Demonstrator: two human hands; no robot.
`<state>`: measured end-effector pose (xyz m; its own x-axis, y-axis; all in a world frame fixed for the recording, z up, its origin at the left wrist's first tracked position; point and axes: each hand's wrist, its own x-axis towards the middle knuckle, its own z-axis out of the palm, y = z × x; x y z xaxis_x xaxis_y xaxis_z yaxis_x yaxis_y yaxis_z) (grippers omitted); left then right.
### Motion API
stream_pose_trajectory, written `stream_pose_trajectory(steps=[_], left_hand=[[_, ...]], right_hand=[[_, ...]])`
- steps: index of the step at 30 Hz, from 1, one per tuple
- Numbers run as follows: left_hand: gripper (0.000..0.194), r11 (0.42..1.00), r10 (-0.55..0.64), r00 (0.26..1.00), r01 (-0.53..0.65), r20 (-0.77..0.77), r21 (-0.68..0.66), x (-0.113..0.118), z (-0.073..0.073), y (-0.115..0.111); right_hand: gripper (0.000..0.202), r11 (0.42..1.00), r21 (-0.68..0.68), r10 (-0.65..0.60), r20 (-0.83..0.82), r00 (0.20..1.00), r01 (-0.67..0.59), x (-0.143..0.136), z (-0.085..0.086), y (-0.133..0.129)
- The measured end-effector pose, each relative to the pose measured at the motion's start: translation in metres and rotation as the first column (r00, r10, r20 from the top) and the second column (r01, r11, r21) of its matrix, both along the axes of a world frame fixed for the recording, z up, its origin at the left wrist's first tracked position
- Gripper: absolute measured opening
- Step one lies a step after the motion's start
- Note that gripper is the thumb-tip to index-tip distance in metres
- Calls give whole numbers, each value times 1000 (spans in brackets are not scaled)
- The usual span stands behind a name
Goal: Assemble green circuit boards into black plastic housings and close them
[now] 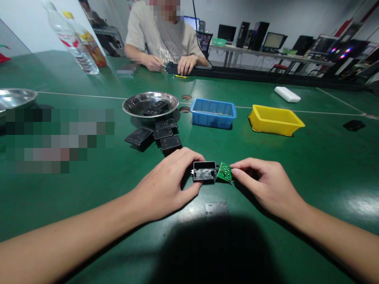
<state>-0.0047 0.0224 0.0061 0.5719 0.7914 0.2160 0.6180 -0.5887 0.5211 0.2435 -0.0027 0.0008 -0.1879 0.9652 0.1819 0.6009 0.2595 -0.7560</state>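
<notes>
My left hand point(168, 185) grips a small black plastic housing point(204, 172) by its left end, thumb below and fingers above. The housing's open side faces me and shows a ribbed inside. Between thumb and fingertips, my right hand point(263, 183) pinches a green circuit board point(224, 172) by its right edge. The board is tilted, close beside the housing's right end; whether a wire joins them I cannot tell. A flat dark cover plate point(216, 209) lies on the table just below the housing. Several black plastic housings point(171, 144) sit in a group beyond my left hand.
Behind the group stands a steel bowl point(130, 111) holding black parts. To its right are a blue bin point(213, 118) with small pieces and a yellow bin point(275, 121). Bottles point(77, 47) stand far left. A person point(166, 35) works across the green table point(325, 165).
</notes>
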Motion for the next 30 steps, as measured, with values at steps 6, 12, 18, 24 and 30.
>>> stream_pose_trajectory(steps=[6, 12, 18, 24, 30], left_hand=[[28, 1000, -10, 1000, 10, -2, -7, 0, 0, 0], [28, 999, -35, 998, 34, 58, 28, 0, -2, 0], [25, 1000, -29, 983, 29, 179, -1, 0, -2, -3], [28, 997, -56, 973, 65, 223, -34, -1, 0, -5], [21, 997, -72, 988, 66, 136, 50, 0, 4, -2]], right_hand=[[15, 998, 64, 2, 118, 993, -10, 0, -1, -1], [20, 996, 86, -19, 217, 976, 0, 0, -3, 3], [20, 997, 79, 0, 227, 974, -18, 1, -4, 3], [20, 997, 71, 6, 227, 974, -23, 1, -4, 4], [20, 998, 64, 9, 225, 974, -24, 0, -3, 4]])
